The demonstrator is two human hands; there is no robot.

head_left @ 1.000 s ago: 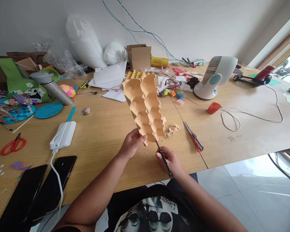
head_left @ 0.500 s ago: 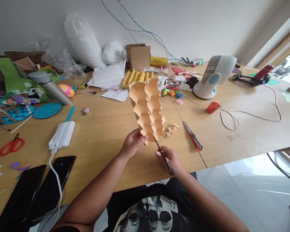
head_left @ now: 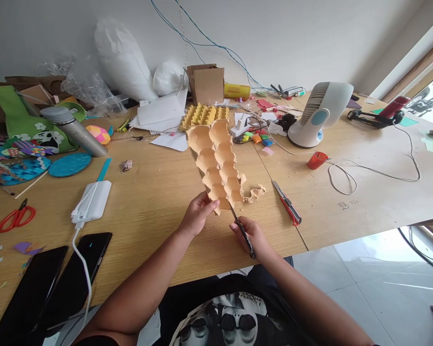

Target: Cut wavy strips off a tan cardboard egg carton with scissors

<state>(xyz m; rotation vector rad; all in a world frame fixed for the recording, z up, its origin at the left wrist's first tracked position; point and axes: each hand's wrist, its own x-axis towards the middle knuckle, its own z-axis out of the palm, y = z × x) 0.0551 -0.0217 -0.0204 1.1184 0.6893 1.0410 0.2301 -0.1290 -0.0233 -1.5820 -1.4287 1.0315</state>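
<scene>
My left hand [head_left: 198, 213] pinches the near left corner of an orange-tan egg carton [head_left: 213, 163], a strip two cups wide held up over the table. In my right hand [head_left: 253, 235] is a pair of dark-handled scissors [head_left: 244, 234]. Their blades meet the carton's near end, between the two rows of cups. The fingers around the scissor handles are partly hidden. A torn scrap of carton [head_left: 255, 193] lies on the table just right of the strip. Beyond it rests a red utility knife [head_left: 287, 203] with its blade out.
A white fan [head_left: 321, 115] and a red cup [head_left: 317, 160] stand at the right. Left are red-handled scissors [head_left: 16, 218], a white power bank [head_left: 92, 201] and two black phones [head_left: 77, 276]. A yellow egg tray [head_left: 202, 116], papers and a cardboard box [head_left: 206, 84] sit behind.
The carton's far end has swung slightly left and tilted lower. A piece at its right edge now stands apart from the cups. Both hands keep nearly the same place.
</scene>
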